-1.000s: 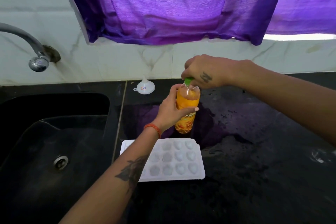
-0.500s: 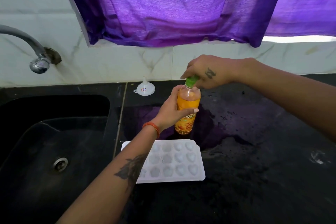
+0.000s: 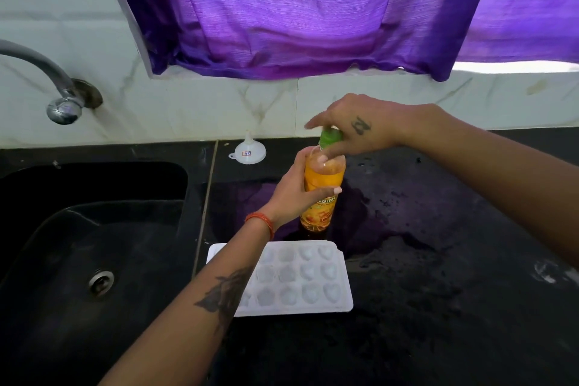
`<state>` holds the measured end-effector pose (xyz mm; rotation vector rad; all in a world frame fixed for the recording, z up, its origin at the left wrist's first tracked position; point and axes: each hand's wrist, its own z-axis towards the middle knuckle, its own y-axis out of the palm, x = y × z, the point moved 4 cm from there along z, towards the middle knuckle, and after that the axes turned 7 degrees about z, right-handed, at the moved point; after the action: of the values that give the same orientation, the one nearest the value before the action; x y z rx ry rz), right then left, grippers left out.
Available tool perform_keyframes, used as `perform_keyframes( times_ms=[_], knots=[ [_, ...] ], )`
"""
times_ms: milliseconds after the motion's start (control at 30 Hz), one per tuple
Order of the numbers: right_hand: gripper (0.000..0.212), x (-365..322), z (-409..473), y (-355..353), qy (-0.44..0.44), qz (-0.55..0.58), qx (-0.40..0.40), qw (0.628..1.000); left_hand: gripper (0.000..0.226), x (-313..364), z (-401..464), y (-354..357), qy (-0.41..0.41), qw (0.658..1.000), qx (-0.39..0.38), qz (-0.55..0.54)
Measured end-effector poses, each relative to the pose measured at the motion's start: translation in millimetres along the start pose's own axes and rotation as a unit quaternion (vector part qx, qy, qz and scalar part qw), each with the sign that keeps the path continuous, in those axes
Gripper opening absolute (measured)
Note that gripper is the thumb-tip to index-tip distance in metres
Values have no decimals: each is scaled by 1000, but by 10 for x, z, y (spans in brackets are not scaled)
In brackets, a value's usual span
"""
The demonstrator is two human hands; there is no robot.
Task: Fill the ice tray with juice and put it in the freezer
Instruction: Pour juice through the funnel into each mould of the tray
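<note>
An orange juice bottle stands upright on the black counter, just behind the white ice tray. My left hand grips the bottle's body from the left. My right hand is on top of the bottle, its thumb and fingers around the green cap, with the index finger stretched out to the left. The tray's moulded cells look empty; my left forearm covers its left part.
A small white funnel sits upside down by the back wall. A black sink with a metal tap lies to the left. Purple curtain hangs above. The black counter stretches right, with wet patches.
My right hand has turned on the cap; more of the green cap now shows and the fingers have spread. The bottle and left hand stay put.
</note>
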<state>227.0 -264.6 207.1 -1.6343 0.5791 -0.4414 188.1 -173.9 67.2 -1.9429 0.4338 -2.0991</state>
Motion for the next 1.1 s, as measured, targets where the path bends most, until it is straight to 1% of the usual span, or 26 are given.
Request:
perform_keyframes(
  times_ms=[67, 133, 200, 300, 400, 500, 667, 767, 833, 900, 967, 1033, 1100],
  knots=[
    [46, 15, -3, -10, 15, -13, 15, 1000, 75, 1, -2, -4, -1, 1000, -1, 3],
    [34, -7, 0, -33, -1, -12, 14, 1000, 74, -7, 2, -10, -3, 1000, -6, 1],
    [27, -36, -8, -63, -23, -12, 8, 1000, 73, -26, 7, -15, -2, 1000, -11, -4],
    [28, -61, -62, -64, -40, 1, 16, 999, 72, -42, 23, -18, -4, 1000, -9, -11],
    [32, -55, -123, -83, -39, 42, 61, 996, 73, -32, 31, -18, 1, 1000, -5, -12],
    [27, 12, -131, -121, -26, 56, 106, 992, 74, -31, 29, -12, 2, 1000, -8, -12],
    [22, 34, -102, -86, -19, 58, 108, 992, 78, 5, 7, -6, 1, 1000, -5, -4],
    [16, 37, -107, -55, -17, 95, 113, 989, 77, -1, 9, -5, 1, 1000, -6, 3],
    [15, 70, -151, -53, -14, 141, 138, 980, 74, -20, 10, -12, 3, 1000, -1, 3],
    [18, 147, -243, -12, -4, 216, 187, 958, 72, -29, 5, -19, 8, 1000, 5, 3],
    [19, 259, -353, 114, 27, 312, 241, 919, 74, -40, 2, -21, 11, 1000, 10, 3],
    [23, 377, -447, 336, 66, 394, 299, 867, 75, -50, -7, -8, 10, 1000, 13, 5],
    [29, 505, -524, 645, 109, 471, 368, 794, 75, -62, -20, 2, 4, 1000, 16, 7]
  ],
)
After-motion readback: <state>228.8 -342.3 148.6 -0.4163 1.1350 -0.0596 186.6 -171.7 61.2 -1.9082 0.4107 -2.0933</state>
